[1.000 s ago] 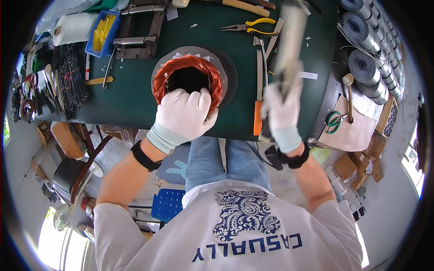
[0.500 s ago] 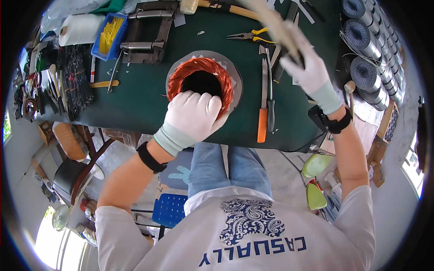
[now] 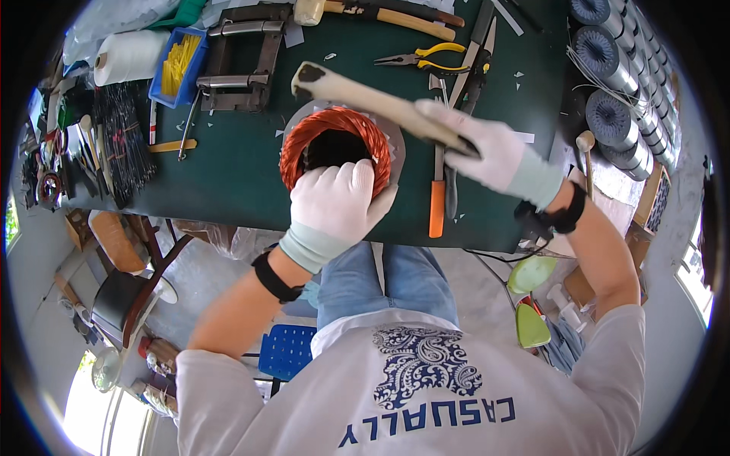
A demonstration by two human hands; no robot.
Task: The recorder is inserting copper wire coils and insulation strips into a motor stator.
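Observation:
A motor stator [image 3: 400,156] stands on the green bench in front of me, with a thick ring of red-brown copper wire winding [image 3: 294,138] bulging round its dark bore. My left hand [image 3: 334,199], in a white glove, is closed over the winding's near side; its fingertips are hidden in the bore. In my gloved right hand [image 3: 487,156] is a pale wooden bat [image 3: 372,100], gripped by its right end. The bat slants over the stator's far right side, its dark-worn tip beyond the winding. Whether it touches the stator, I cannot tell.
Right of the stator lie an orange-handled blade [image 3: 436,209], a dark-handled tool [image 3: 451,196] and yellow-handled pliers [image 3: 422,57]. A mallet [image 3: 380,13] and a metal frame [image 3: 242,57] lie at the back. Leftward are a blue bin [image 3: 178,67] and black ties [image 3: 125,144]. Wire spools [image 3: 608,114] line the right.
My right hand has come down and slightly left, swinging the bat from the upper right to over the stator. My left hand stays on the winding, shifted slightly right.

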